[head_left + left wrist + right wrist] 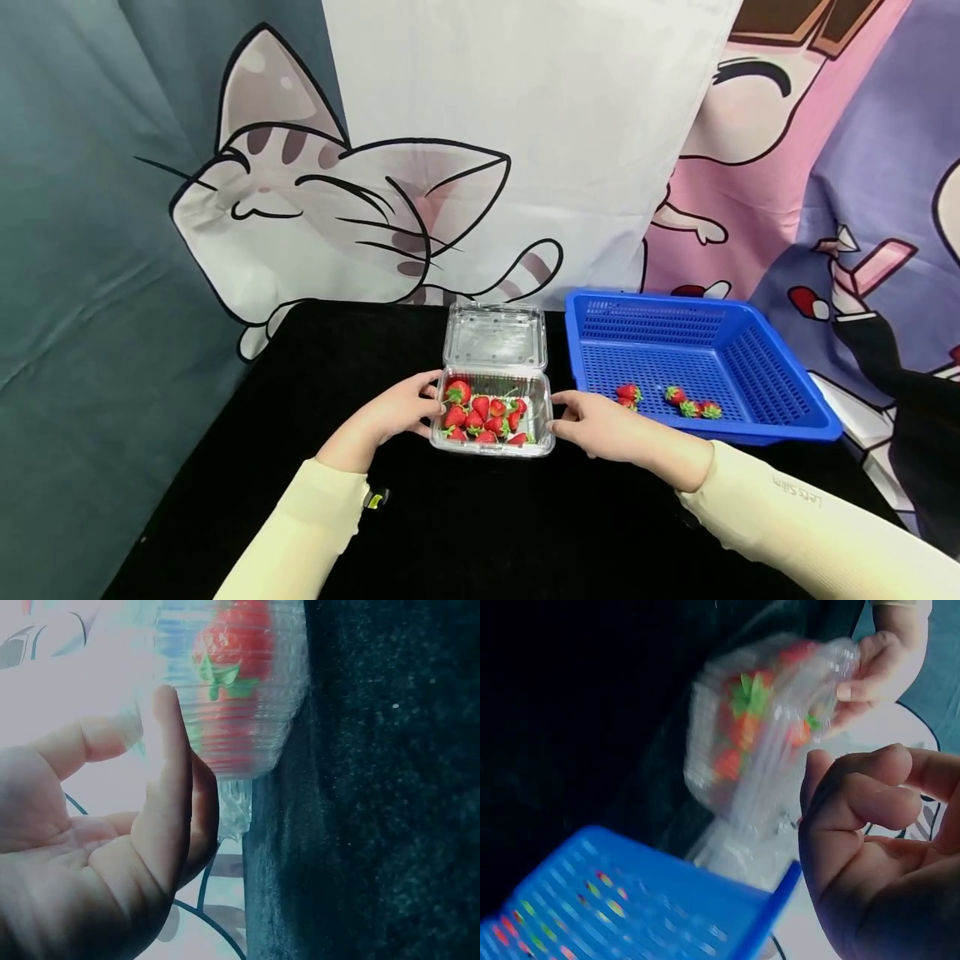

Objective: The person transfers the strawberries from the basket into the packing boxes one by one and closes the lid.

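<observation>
A clear plastic clamshell box (491,450) stands in the middle of the black table, its lid (495,333) folded back away from the person. Several red strawberries (480,406) with green caps lie in the box, mostly toward its left. At the left wall is the left hand (397,408), its fingertips touching the plastic; one finger (169,750) stands nearly straight against the side. Opposite, the right hand (603,425) has loosely bent fingers with their tips at the right wall. In the right wrist view these fingers (832,817) enclose nothing, and the box is blurred.
A blue perforated basket (675,333) stands to the right of the box, with several strawberries (701,408) near its front side. Behind the black cloth-covered table (420,533) hangs a printed curtain (525,100) with a cartoon cat.
</observation>
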A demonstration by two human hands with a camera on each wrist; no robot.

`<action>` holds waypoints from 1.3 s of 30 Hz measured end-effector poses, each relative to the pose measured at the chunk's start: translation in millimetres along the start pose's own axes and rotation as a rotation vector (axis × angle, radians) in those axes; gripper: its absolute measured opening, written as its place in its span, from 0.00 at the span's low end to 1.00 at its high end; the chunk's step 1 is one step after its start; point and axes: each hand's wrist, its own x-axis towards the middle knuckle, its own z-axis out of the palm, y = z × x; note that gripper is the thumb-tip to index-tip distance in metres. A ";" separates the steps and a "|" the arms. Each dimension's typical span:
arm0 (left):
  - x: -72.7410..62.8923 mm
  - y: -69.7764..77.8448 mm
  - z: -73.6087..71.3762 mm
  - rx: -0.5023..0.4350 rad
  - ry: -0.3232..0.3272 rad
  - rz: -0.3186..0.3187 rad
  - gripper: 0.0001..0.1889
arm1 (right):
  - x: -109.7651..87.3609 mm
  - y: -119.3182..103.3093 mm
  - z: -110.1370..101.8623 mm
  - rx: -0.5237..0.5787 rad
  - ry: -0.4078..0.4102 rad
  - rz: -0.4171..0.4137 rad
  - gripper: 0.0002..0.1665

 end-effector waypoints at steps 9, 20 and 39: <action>-7.3 -7.4 10.2 0.089 0.145 0.033 0.34 | -7.3 15.7 20.9 0.053 -0.005 0.083 0.43; -29.0 1.5 28.2 0.559 0.302 0.125 0.31 | -14.4 24.4 33.9 0.173 0.027 0.034 0.43; -23.5 -7.6 26.7 0.123 0.329 0.060 0.20 | -5.0 41.2 57.4 0.446 0.310 0.060 0.22</action>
